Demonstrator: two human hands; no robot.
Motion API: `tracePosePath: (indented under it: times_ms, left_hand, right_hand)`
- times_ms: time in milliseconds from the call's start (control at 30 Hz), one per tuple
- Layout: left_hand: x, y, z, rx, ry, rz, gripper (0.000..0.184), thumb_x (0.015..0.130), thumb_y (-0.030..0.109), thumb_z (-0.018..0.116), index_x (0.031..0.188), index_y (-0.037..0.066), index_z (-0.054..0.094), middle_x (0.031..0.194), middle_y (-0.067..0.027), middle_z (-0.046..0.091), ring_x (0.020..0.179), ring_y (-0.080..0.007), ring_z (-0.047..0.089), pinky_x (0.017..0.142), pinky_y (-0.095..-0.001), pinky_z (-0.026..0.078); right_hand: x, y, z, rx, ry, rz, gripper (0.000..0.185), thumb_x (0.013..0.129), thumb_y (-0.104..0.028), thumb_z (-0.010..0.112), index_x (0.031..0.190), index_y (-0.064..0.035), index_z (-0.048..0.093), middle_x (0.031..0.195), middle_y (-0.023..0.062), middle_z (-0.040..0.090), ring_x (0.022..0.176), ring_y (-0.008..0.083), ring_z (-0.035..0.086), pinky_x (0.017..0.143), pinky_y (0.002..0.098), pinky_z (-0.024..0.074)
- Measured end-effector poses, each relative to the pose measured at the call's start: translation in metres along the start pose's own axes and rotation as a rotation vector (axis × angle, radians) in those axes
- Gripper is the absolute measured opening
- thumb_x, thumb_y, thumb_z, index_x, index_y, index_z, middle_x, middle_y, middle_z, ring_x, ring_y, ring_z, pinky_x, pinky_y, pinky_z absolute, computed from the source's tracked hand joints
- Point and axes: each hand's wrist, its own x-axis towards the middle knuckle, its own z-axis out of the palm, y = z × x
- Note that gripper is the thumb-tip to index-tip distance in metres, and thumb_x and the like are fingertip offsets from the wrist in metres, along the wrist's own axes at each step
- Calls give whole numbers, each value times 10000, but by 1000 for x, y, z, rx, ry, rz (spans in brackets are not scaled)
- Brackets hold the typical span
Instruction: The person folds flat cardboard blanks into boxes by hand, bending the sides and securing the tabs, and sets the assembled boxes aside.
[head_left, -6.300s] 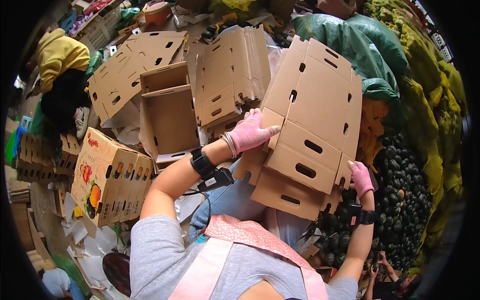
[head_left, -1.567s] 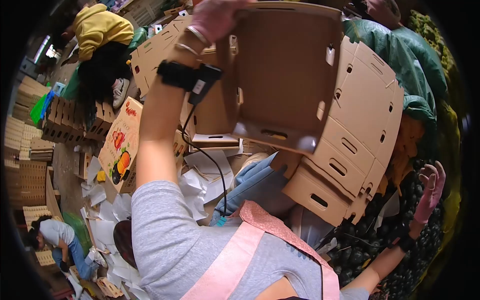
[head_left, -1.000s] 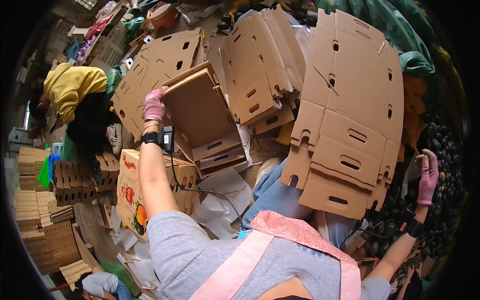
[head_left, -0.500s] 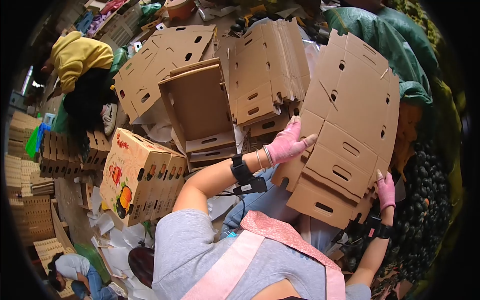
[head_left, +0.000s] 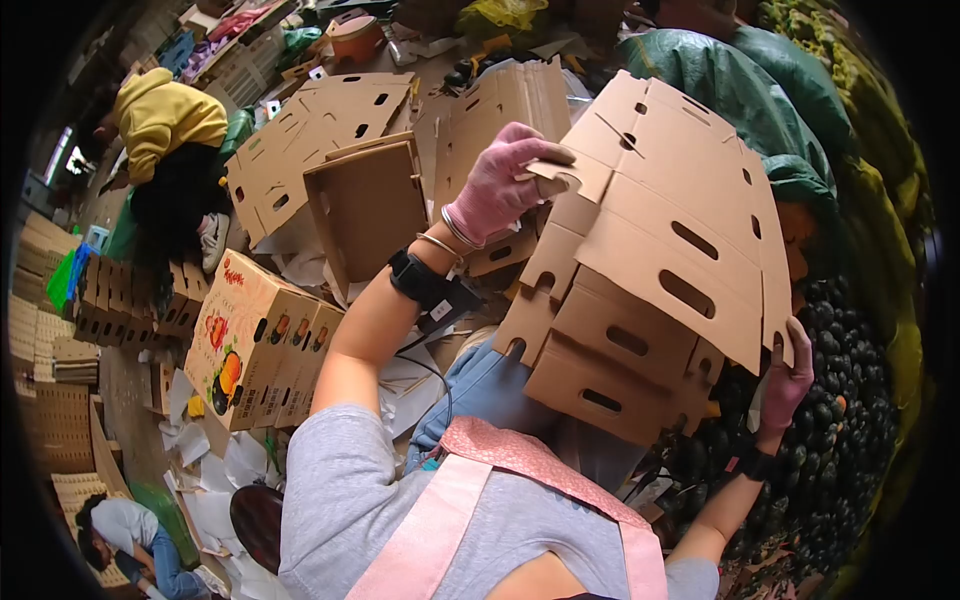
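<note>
A flat, die-cut cardboard sheet [head_left: 680,200] is raised at its near edge above more flat sheets [head_left: 610,370] that lie over my legs. My left hand [head_left: 505,183], in a pink fingerless glove, pinches the sheet's left flap between thumb and fingers. At the sheet's near right corner, my right hand [head_left: 787,380], gloved the same way, has its fingers closed on the edge. An open, folded cardboard box [head_left: 368,212] stands to the left, beyond my left forearm.
A printed carton [head_left: 262,345] stands at the left. Behind are a stack of flat cardboard [head_left: 500,110] and a large slotted sheet [head_left: 310,140]. Dark round produce [head_left: 835,400] and green sacks [head_left: 740,110] lie right. One person in yellow [head_left: 170,115] bends over; another [head_left: 130,530] is lower left.
Half a second ago both hands rested at the edges of the flat sheets. Now the top sheet's near edge is lifted, with my left hand higher and gripping its flap.
</note>
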Motion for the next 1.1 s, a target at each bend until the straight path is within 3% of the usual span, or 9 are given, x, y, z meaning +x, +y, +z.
tracePosePath:
  times_ms: [133, 233, 367, 433, 500, 600, 733, 900, 1100]
  left_hand:
    - [-4, 28, -1, -307, -23, 162, 355, 820, 397, 687, 848, 44, 672, 1211, -122, 478, 1091, -213, 466, 940, -333, 381]
    - [-19, 54, 26, -322, 27, 167, 379, 819, 410, 664, 901, 41, 663, 1208, -169, 501, 1116, -257, 486, 969, -379, 375]
    - [-58, 37, 29, -142, -146, 97, 300, 826, 349, 644, 914, 63, 672, 912, -87, 654, 1020, -278, 542, 952, -388, 402]
    - [-79, 78, 43, 208, -365, -66, 408, 915, 436, 490, 824, 67, 638, 875, -60, 690, 985, -304, 601, 1002, -437, 352]
    - [-109, 80, 52, -132, -838, -151, 476, 889, 492, 504, 1119, 94, 628, 1122, -78, 650, 1275, -325, 404, 1094, -458, 235]
    - [-155, 74, 58, -647, -794, -181, 978, 786, 789, 327, 1458, 85, 241, 1414, -139, 419, 1424, -341, -3, 1124, -477, -12]
    - [-166, 69, 51, -443, -520, -283, 802, 875, 603, 469, 1473, 138, 205, 1455, -228, 308, 1381, -363, 227, 1112, -472, 158]
    - [-129, 42, 90, 316, 54, -39, 495, 882, 177, 579, 1334, 150, 379, 1296, -190, 431, 1139, -303, 456, 985, -424, 355]
    - [-97, 63, 84, 784, -564, 217, 474, 686, 447, 693, 1009, 107, 624, 1069, -69, 513, 1076, -255, 483, 991, -453, 321]
  right_hand:
    - [-14, -26, -9, -5, 245, -693, 176, 881, -180, 531, 969, -28, 539, 1047, 121, 482, 1023, 281, 493, 897, 437, 461]
    - [-16, -65, 58, 623, 509, -583, 240, 893, -284, 537, 919, -51, 485, 1035, 95, 511, 936, 226, 496, 868, 423, 454]
    - [-79, -52, 47, 259, 306, 100, 266, 850, -304, 609, 743, -66, 562, 764, 51, 569, 853, 222, 522, 823, 365, 403]
    - [-100, -69, 41, -173, -166, -126, 283, 845, -301, 620, 673, -83, 567, 765, 49, 580, 826, 212, 530, 806, 366, 403]
    - [-136, -73, 54, 47, -574, -110, 391, 906, -479, 522, 871, -97, 597, 975, 85, 608, 1015, 216, 502, 920, 381, 367]
    - [-154, -86, 56, 979, -290, 287, 665, 806, -659, 539, 1126, -76, 566, 1098, 97, 609, 1183, 242, 403, 1022, 393, 292]
    - [-142, -73, 72, 721, -469, -3, 1004, 713, -808, 449, 1355, -39, 386, 1227, 124, 560, 1273, 255, 313, 1088, 396, 182]
    - [-130, -75, 113, 261, 190, 200, 417, 944, -387, 502, 1195, -54, 491, 1037, 140, 591, 929, 225, 593, 917, 373, 410]
    - [-107, -102, 100, -718, -482, -307, 385, 783, -282, 622, 1027, 12, 577, 996, 145, 580, 971, 290, 551, 865, 419, 435]
